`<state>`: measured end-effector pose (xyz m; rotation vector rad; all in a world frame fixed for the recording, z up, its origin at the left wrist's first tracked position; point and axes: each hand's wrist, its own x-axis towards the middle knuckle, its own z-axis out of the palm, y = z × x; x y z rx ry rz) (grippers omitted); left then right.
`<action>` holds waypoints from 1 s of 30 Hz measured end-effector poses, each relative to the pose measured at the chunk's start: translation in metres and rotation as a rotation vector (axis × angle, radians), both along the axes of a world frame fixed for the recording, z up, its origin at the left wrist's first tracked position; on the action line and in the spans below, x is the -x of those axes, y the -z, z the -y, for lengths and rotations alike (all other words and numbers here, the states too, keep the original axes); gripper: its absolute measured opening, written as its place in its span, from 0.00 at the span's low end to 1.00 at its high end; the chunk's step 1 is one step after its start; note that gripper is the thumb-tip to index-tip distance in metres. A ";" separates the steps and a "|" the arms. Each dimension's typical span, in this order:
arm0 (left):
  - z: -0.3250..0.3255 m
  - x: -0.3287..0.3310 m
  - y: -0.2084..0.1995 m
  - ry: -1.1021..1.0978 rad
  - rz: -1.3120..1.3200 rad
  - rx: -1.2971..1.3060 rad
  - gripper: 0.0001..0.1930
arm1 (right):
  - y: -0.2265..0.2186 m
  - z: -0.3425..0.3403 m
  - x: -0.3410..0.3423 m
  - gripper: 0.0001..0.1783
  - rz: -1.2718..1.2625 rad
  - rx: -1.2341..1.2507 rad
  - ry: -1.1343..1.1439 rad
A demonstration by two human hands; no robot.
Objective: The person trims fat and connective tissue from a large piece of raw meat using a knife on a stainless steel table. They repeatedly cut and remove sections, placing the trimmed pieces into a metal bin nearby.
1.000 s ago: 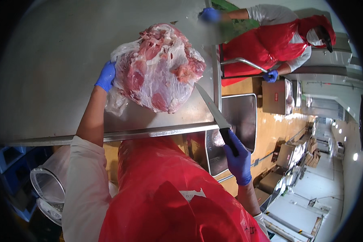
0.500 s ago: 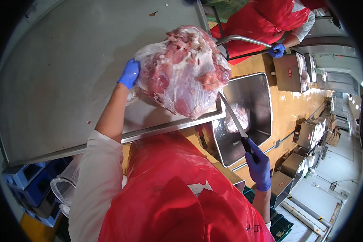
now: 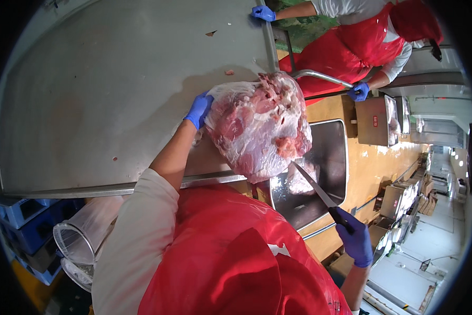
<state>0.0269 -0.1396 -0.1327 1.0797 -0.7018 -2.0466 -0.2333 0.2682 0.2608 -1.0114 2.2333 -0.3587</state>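
A large raw cut of meat (image 3: 259,126), pink with white fat and membrane, overlaps the right edge of the steel table (image 3: 99,94) and covers its near corner. My left hand (image 3: 199,109), in a blue glove, grips the meat's left side. In my gloved right hand (image 3: 355,239) is the black handle of a long knife (image 3: 317,189). The blade's tip is at the meat's lower right edge; I cannot tell whether it has entered. Below the meat stands a deep steel bin (image 3: 327,202) with another piece of meat (image 3: 302,180) inside.
Across the table's right end stands a person in a red apron (image 3: 346,50), one gloved hand (image 3: 263,13) on the table edge, another on a metal handle (image 3: 325,77). More filled steel bins (image 3: 372,123) line the floor at right. Blue crates (image 3: 31,226) and a clear plastic tub (image 3: 81,236) sit lower left.
The meat has shifted right and toward me, further over the table's corner, with my left hand on it. The knife has moved along with it. The other person's second hand has come into view.
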 end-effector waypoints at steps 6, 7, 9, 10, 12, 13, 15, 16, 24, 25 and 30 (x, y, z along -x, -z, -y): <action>-0.027 0.014 0.018 -0.039 -0.028 0.048 0.17 | -0.073 0.067 -0.072 0.28 -0.326 -0.077 -0.261; -0.030 0.020 0.022 -0.047 -0.029 0.002 0.16 | -0.072 0.083 -0.086 0.28 -0.376 -0.086 -0.330; -0.029 0.030 0.073 -0.157 -0.115 0.049 0.14 | -0.067 0.127 -0.113 0.28 -0.489 -0.098 -0.509; -0.028 0.036 0.096 -0.192 -0.057 0.129 0.14 | -0.064 0.147 -0.130 0.27 -0.562 -0.106 -0.604; -0.031 0.035 0.110 -0.237 0.037 0.217 0.13 | -0.056 0.185 -0.153 0.25 -0.618 -0.212 -0.672; -0.037 0.034 0.105 -0.231 0.059 0.230 0.13 | -0.053 0.194 -0.163 0.25 -0.642 -0.251 -0.694; -0.042 0.031 0.095 -0.198 0.089 0.285 0.13 | -0.052 0.204 -0.178 0.24 -0.687 -0.339 -0.727; -0.042 0.031 0.091 -0.182 0.102 0.328 0.13 | -0.054 0.210 -0.181 0.24 -0.690 -0.352 -0.746; -0.036 0.016 0.053 -0.046 -0.257 0.045 0.13 | -0.055 0.266 -0.208 0.20 -0.616 -0.452 -0.751; -0.036 0.017 0.049 -0.061 -0.300 -0.011 0.13 | -0.054 0.274 -0.208 0.19 -0.582 -0.468 -0.730; -0.043 0.022 0.064 -0.087 -0.152 0.053 0.15 | -0.048 0.300 -0.213 0.19 -0.574 -0.551 -0.700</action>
